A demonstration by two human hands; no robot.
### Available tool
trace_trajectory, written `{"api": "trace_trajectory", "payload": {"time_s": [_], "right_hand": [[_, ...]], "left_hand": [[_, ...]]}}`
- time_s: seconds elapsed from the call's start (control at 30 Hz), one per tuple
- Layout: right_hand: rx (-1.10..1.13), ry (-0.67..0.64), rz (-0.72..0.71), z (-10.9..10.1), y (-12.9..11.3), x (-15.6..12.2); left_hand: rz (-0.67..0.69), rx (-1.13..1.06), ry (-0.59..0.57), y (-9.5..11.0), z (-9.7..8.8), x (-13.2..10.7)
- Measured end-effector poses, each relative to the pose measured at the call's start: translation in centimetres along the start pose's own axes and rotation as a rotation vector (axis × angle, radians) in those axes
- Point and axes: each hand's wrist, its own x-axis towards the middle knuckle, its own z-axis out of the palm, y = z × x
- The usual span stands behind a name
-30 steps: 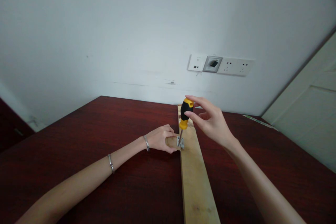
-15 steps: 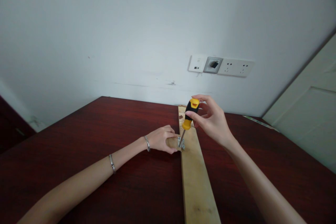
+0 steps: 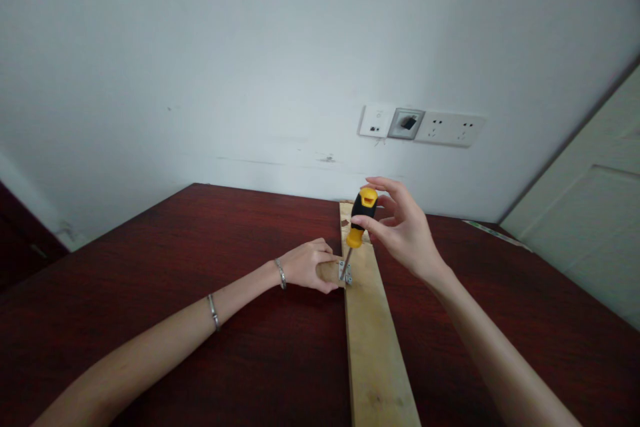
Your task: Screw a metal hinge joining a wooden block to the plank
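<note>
1. Nearest to us, the long wooden board point(image 3: 377, 340) lies flat on the dark red desk point(image 3: 225, 227), and it runs away from us toward the far wall point(image 3: 250, 67).
2. Farther along, at the left edge of this board, our left hand point(image 3: 307, 265) has its thumb and fingers clamped on the small wooden block point(image 3: 327, 272). The block is just beside the board.
3. The metal hinge point(image 3: 349, 275) lies across the place where block and board meet. The tip of the screwdriver point(image 3: 363, 207) stands on it, but the screw under the tip is too small for us to tell.
4. A little farther and to the right, our right hand point(image 3: 404, 230) has thumb and fingers closed around the screwdriver's handle, which leans slightly to the right.
5. We judge that the step in hand is the turning of a screw at the hinge. The next move calls for a straighter shaft, firm pressure downward and a twist of the handle, with the block pressed to the board so that the hinge does not slip.
6. Farthest, the socket panels point(image 3: 450, 129) are on the wall, well apart from our work.
</note>
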Motion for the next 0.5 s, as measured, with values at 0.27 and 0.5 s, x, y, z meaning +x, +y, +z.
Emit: {"api": "trace_trajectory", "payload": {"time_s": [0.27, 0.5], "right_hand": [[-0.128, -0.128, -0.109, -0.7, -1.3, 0.0], [-0.128, -0.163, -0.094, -1.0, -1.7, -0.1]], "left_hand": [[-0.004, -0.012, 0.010, 0.0, 0.0, 0.0], [-0.005, -0.013, 0.021, 0.0, 0.0, 0.0]]}}
